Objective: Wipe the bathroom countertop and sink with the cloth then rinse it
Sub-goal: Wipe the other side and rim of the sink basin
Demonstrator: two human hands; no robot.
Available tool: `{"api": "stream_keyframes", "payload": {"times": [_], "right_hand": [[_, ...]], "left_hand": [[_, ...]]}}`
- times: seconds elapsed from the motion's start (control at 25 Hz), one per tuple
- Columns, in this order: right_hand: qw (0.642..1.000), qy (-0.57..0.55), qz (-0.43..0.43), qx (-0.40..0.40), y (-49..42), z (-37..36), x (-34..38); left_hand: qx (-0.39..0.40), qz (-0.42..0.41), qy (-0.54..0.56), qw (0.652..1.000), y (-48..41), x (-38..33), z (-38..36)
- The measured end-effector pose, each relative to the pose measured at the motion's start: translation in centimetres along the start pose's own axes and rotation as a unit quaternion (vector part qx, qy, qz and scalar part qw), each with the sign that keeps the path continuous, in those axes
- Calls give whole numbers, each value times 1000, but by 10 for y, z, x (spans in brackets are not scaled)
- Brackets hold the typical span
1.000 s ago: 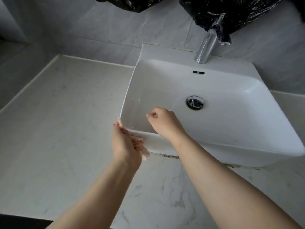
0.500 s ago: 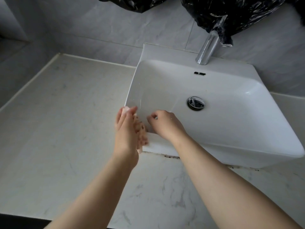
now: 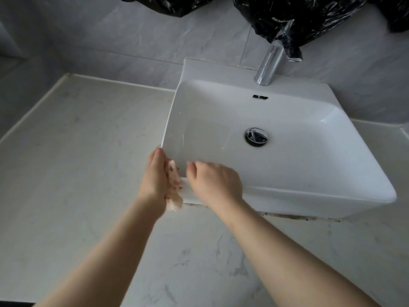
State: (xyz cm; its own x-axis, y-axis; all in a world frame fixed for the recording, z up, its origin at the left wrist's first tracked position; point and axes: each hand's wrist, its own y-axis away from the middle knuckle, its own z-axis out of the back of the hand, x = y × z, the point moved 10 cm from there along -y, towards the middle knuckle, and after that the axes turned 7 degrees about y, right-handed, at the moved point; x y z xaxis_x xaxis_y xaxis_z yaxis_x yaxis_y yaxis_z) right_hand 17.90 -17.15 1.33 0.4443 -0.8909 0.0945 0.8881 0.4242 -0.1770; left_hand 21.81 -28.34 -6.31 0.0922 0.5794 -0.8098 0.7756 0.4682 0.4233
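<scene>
Pressing cloth (image 3: 174,187) against near-left outer corner of sink (image 3: 309,173) with left grip (image 3: 155,176), fingers straight. Hooking right grip (image 3: 214,180) over front rim, fingers curled; blurred.

wall (image 3: 106,34): pale grey marbled tiles, thin grout lines | side wall (image 3: 15,89): same tile, joins at left corner | top: crinkled black plastic sheeting (image 3: 309,16) hangs over chrome tap (image 3: 269,63) | light: dim, cool, soft

Dim, cool light; glare on right wall of white ceramic sink (image 3: 332,120); wide-angle bend at edges; left hand (image 3: 155,176) & right hand (image 3: 215,180) slightly blurred.
</scene>
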Motion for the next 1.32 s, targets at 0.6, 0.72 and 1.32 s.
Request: {"api": "stream_keyframes", "payload": {"times": [0.6,0.72,1.32], "right_hand": [[974,59,27,-217,41,19,6],[975,56,24,-213,42,19,7],[985,55,32,-161,38,14,12]], "left_hand": [[46,63,16,997,13,28,-5],[50,38,59,996,34,34,-13],[41,-39,-95,994,-33,-44,-18]]}}
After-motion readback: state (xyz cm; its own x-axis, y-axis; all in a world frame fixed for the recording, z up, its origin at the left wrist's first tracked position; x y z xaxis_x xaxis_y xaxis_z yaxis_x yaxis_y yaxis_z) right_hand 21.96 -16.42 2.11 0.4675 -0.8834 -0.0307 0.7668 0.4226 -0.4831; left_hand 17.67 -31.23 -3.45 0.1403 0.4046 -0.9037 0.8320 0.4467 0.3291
